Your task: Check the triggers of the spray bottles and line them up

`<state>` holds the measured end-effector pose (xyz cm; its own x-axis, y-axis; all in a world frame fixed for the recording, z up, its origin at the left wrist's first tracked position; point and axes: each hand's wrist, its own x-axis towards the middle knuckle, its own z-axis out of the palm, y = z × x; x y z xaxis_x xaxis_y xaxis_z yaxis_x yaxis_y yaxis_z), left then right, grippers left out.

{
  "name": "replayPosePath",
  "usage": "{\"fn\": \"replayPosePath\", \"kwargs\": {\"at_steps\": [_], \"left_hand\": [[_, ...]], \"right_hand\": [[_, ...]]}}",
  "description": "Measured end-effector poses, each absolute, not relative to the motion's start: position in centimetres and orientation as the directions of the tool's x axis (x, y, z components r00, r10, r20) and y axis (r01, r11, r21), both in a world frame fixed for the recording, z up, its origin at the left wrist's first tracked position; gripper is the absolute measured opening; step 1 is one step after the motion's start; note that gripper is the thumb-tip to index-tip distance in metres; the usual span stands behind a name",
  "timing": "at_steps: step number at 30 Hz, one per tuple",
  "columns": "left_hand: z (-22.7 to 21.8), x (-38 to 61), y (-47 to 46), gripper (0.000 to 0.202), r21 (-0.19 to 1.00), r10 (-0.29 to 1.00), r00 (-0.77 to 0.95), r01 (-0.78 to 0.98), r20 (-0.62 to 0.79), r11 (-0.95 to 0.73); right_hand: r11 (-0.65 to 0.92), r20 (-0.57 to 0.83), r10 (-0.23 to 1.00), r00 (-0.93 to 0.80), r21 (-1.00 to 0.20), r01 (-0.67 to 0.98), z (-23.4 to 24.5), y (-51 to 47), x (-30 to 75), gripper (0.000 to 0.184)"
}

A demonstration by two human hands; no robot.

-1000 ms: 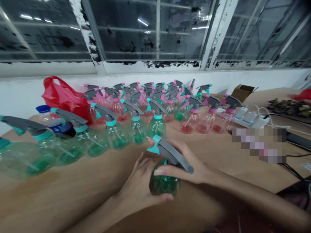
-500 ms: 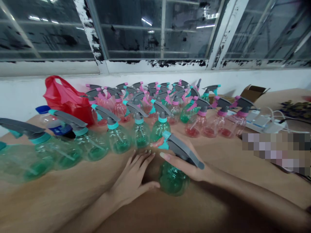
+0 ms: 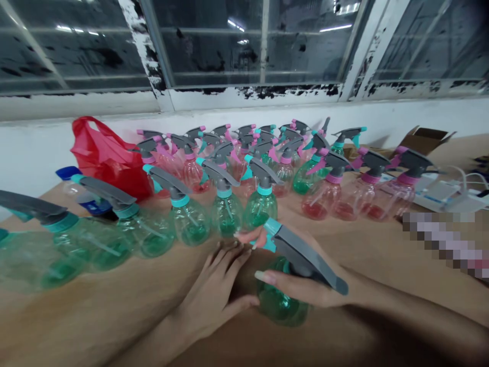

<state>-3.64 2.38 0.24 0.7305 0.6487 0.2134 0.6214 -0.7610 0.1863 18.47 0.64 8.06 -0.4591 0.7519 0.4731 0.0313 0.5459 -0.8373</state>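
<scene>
My right hand (image 3: 305, 285) is wrapped round the neck of a green spray bottle (image 3: 284, 308) with a grey and turquoise trigger head. The bottle stands in front of me, its nozzle pointing away to the left. Flat on the table beside it lies my left hand (image 3: 219, 285), fingers stretched out, thumb close to the bottle's base; whether they touch I cannot tell. Just beyond my fingertips is a row of green spray bottles, among them one green bottle (image 3: 227, 214) and another green bottle (image 3: 261, 206).
Pink spray bottles (image 3: 319, 199) and more green ones crowd the back of the wooden table (image 3: 153, 306). A red plastic bag (image 3: 110, 163) and a blue-capped bottle (image 3: 91, 199) stand left. At right are a cardboard box (image 3: 426, 142) and a white power strip (image 3: 439, 193).
The view has shifted slightly. My right hand and the green spray bottle appear a little lower and further right. My left hand stays spread on the table.
</scene>
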Motion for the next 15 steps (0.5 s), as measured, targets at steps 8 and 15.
{"fn": "replayPosePath", "kwargs": {"at_steps": [8,15], "left_hand": [[0.55,-3.55,2.23,0.066,0.196,0.645,0.729,0.615,0.228,-0.764],[0.31,-3.42,2.24,0.062,0.176,0.653,0.719,0.629,0.238,-0.757]], "right_hand": [[0.522,0.449,0.788,-0.420,-0.850,0.070,8.68,0.83,18.56,0.021],[0.539,0.448,0.821,-0.355,-0.812,0.224,7.96,0.22,18.99,0.010]]}}
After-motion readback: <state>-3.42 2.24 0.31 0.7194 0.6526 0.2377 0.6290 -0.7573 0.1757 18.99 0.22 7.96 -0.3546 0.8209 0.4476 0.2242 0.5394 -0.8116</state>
